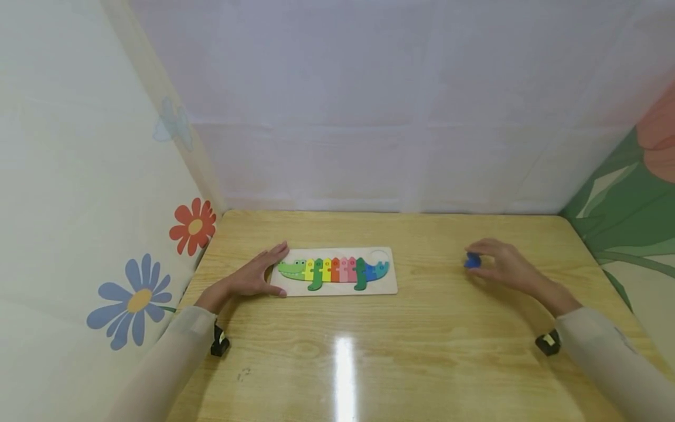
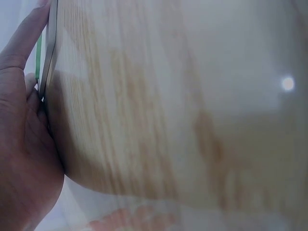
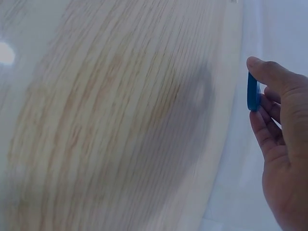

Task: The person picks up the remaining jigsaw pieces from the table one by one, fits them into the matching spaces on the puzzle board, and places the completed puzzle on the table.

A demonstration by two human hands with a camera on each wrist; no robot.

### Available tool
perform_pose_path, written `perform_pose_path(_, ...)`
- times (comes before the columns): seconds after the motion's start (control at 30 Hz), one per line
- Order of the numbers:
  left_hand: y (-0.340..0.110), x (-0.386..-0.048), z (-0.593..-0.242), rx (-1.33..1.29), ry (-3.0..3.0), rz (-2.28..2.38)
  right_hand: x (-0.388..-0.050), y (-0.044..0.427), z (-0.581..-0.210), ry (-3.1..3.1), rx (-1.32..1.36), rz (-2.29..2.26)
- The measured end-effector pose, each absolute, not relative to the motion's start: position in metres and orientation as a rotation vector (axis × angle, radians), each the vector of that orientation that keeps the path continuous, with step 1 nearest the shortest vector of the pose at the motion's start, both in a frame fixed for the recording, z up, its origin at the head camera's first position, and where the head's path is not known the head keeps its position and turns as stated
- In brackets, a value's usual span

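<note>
A wooden crocodile puzzle board (image 1: 332,288) lies flat on the table, with colourful crocodile pieces in a row on it. At its upper right corner a round outline shows bare. My left hand (image 1: 254,276) rests around the board's left end, fingers spread straight, thumb at the near edge and forefinger at the far edge. In the left wrist view the thumb (image 2: 24,41) lies along the board's side. Off to the right, my right hand (image 1: 505,266) pinches a small blue puzzle piece (image 3: 252,91) between thumb and fingertips, held above the table.
The wood-grain table (image 1: 422,351) reflects a bright strip of light near its front. A pale cloth wall (image 1: 337,164) stands along the back edge, and flower-printed cloth hangs on both sides. Each wrist carries a small black camera (image 1: 548,342).
</note>
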State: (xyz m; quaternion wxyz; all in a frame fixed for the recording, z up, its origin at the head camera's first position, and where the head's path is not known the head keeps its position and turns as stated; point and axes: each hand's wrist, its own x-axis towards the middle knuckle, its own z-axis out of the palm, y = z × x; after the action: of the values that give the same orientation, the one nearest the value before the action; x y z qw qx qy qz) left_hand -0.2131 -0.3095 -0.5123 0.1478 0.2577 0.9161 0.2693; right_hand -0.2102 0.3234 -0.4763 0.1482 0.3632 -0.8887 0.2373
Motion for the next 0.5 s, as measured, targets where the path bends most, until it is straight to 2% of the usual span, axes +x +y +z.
perform_pose_path(0.5,-0.310,-0.213,-0.511,0.734,2.627,0.789,-0.216,0.301,-0.470,-2.638,1.075,0.715)
